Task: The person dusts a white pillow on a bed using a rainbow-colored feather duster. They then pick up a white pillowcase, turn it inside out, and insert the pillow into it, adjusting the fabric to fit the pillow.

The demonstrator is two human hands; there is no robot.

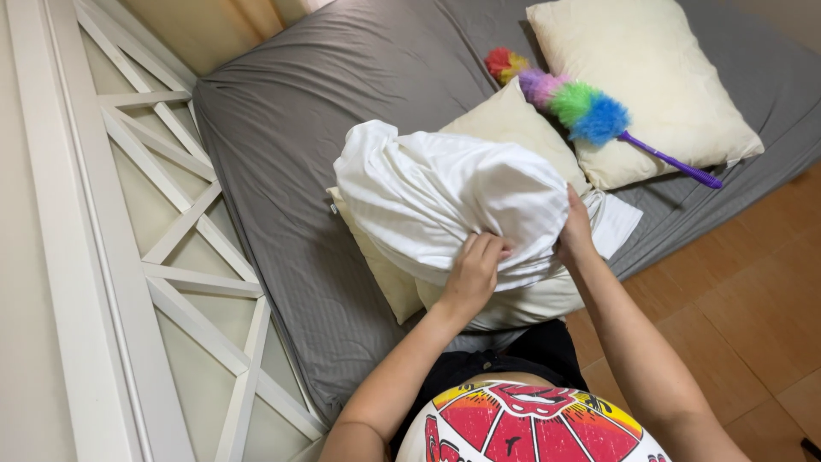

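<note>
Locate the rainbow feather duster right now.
In the head view the feather duster lies upper right on the grey bed, across the bare cream pillow, its purple handle pointing to the bed's right edge, beyond the white pillowcase both hands grip.

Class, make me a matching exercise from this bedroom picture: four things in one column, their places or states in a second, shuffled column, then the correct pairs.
Things:
1. White cloth pillowcase
2. Rainbow-coloured fluffy duster
3. Bare cream square pillow
4. Grey striped bedsheet

Places or states:
A. Spread flat over the mattress
B. Gripped by the left hand and right hand
C. Lying across two pillows
D. At the far end of the bed, uncovered

Pairs: 1-B, 2-C, 3-D, 4-A
</note>
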